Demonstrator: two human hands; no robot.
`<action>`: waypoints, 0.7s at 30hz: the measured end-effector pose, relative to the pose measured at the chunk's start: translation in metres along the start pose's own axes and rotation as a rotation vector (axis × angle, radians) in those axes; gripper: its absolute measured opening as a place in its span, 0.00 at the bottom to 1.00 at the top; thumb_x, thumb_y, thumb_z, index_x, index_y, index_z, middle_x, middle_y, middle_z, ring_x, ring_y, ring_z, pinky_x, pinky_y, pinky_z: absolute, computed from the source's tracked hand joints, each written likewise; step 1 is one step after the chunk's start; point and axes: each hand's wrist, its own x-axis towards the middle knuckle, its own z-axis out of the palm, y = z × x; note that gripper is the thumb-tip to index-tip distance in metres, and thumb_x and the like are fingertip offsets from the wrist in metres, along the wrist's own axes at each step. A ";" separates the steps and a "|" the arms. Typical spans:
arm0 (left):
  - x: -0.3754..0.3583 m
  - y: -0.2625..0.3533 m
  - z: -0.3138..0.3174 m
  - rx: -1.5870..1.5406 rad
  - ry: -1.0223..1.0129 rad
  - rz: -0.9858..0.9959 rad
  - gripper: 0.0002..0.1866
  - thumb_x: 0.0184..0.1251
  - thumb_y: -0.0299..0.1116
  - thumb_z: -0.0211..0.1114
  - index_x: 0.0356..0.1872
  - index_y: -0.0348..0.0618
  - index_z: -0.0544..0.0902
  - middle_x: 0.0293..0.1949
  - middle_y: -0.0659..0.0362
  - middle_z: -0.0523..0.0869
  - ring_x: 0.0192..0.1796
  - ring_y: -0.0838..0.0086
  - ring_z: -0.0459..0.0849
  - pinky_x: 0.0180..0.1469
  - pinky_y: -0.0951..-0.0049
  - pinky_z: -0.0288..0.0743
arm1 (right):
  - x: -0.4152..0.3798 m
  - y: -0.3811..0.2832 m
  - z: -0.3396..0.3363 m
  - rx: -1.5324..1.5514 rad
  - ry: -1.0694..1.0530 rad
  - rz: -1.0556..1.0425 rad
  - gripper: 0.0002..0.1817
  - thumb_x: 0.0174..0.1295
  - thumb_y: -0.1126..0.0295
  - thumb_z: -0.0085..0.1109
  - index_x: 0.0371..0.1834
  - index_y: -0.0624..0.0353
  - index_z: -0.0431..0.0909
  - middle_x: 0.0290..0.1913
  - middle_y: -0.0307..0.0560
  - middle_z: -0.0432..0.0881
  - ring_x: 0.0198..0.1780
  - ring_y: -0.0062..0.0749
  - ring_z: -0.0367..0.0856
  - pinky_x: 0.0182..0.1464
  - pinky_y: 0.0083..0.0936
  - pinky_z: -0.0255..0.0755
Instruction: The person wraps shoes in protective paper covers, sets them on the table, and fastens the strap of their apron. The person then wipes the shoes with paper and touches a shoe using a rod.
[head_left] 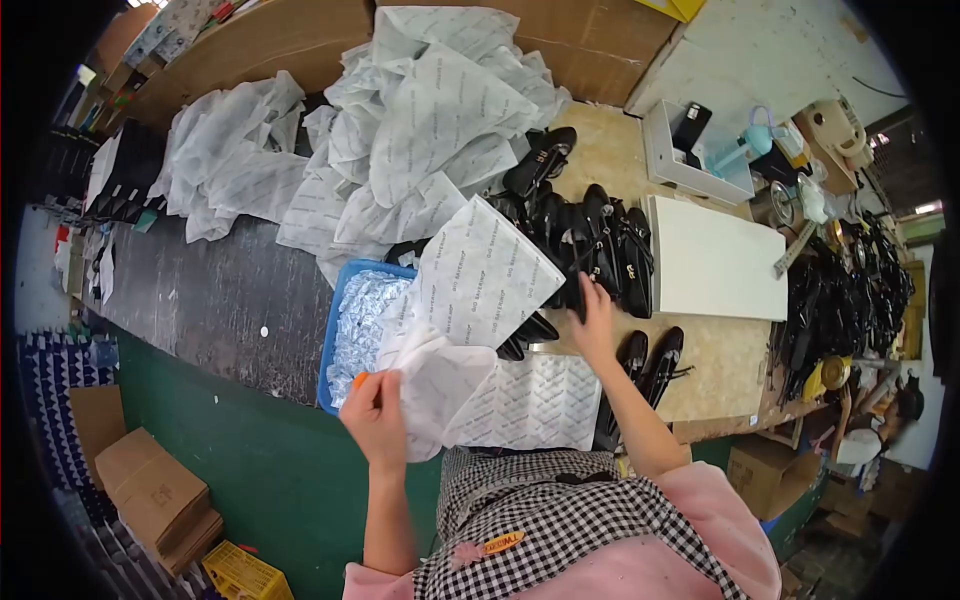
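My left hand (376, 415) pinches the edge of a crumpled sheet of white printed tissue paper (440, 390). Something orange shows at its fingertip, perhaps a finger cover. A smoother stack of tissue paper (485, 270) lies just beyond. Further right, my right hand (597, 325) has its fingers closed around a black shoe (577, 292) at the near side of a row of glossy black shoes (605, 235). Below the hands rests a white sheet with a zigzag pattern (545, 400). More black shoes (660, 365) stand beside my right forearm.
A blue bin (330, 345) of small clear packets sits left of the tissue. Heaped tissue paper (430, 120) covers the back of the table. At right are a white box (720, 260), an open white tray (660, 150) and a pile of black shoes (850, 290).
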 end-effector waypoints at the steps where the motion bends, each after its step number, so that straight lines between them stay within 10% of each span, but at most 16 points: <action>1: 0.003 -0.004 0.005 0.017 -0.008 0.026 0.06 0.64 0.25 0.66 0.31 0.30 0.82 0.21 0.59 0.75 0.23 0.79 0.68 0.27 0.76 0.62 | 0.016 -0.007 -0.018 0.297 -0.063 -0.049 0.37 0.58 0.76 0.64 0.74 0.57 0.63 0.69 0.54 0.69 0.71 0.42 0.67 0.72 0.32 0.58; 3: 0.012 -0.016 0.015 0.074 -0.009 0.051 0.07 0.64 0.26 0.66 0.31 0.31 0.82 0.21 0.58 0.76 0.23 0.78 0.69 0.27 0.75 0.62 | 0.014 -0.046 -0.085 0.476 -0.235 -0.017 0.33 0.65 0.76 0.59 0.74 0.60 0.62 0.72 0.50 0.67 0.72 0.34 0.65 0.72 0.27 0.57; 8: 0.023 -0.016 0.041 0.087 -0.062 0.180 0.07 0.64 0.30 0.67 0.32 0.36 0.85 0.22 0.55 0.79 0.22 0.69 0.73 0.27 0.69 0.65 | -0.021 -0.154 -0.186 0.003 -0.914 -0.439 0.28 0.64 0.71 0.59 0.70 0.51 0.70 0.65 0.58 0.71 0.65 0.54 0.71 0.68 0.40 0.65; 12: -0.041 0.039 0.038 -0.066 -0.248 0.219 0.02 0.55 0.25 0.72 0.29 0.42 0.87 0.24 0.55 0.82 0.25 0.65 0.82 0.30 0.70 0.74 | -0.021 -0.165 -0.072 0.653 -1.087 0.139 0.27 0.66 0.68 0.58 0.69 0.58 0.69 0.68 0.52 0.71 0.68 0.39 0.71 0.68 0.32 0.65; 15: -0.012 0.011 -0.002 0.088 0.004 0.251 0.02 0.60 0.26 0.69 0.31 0.39 0.86 0.24 0.56 0.83 0.25 0.69 0.81 0.28 0.72 0.72 | 0.011 -0.230 0.024 1.125 -0.690 0.017 0.35 0.67 0.70 0.58 0.75 0.65 0.56 0.67 0.49 0.71 0.66 0.30 0.70 0.66 0.30 0.67; 16: 0.007 0.005 -0.019 0.108 0.139 0.199 0.03 0.61 0.24 0.68 0.30 0.36 0.85 0.23 0.57 0.82 0.25 0.74 0.79 0.28 0.75 0.71 | 0.034 -0.252 0.030 1.034 -0.723 -0.043 0.33 0.67 0.69 0.59 0.74 0.64 0.59 0.65 0.49 0.73 0.65 0.32 0.72 0.65 0.30 0.68; 17: 0.023 0.003 -0.038 0.085 0.251 0.163 0.03 0.62 0.23 0.67 0.29 0.34 0.84 0.23 0.59 0.81 0.26 0.78 0.77 0.28 0.77 0.69 | 0.043 -0.295 0.039 1.419 -0.305 -0.099 0.28 0.63 0.70 0.61 0.67 0.65 0.68 0.60 0.52 0.79 0.60 0.34 0.77 0.63 0.30 0.71; 21: 0.034 0.002 -0.025 -0.203 0.243 0.035 0.07 0.66 0.22 0.63 0.28 0.30 0.81 0.22 0.63 0.78 0.27 0.85 0.71 0.29 0.79 0.65 | -0.003 -0.288 0.014 1.002 -0.421 -0.408 0.21 0.62 0.63 0.61 0.54 0.66 0.77 0.44 0.56 0.86 0.39 0.37 0.85 0.43 0.29 0.77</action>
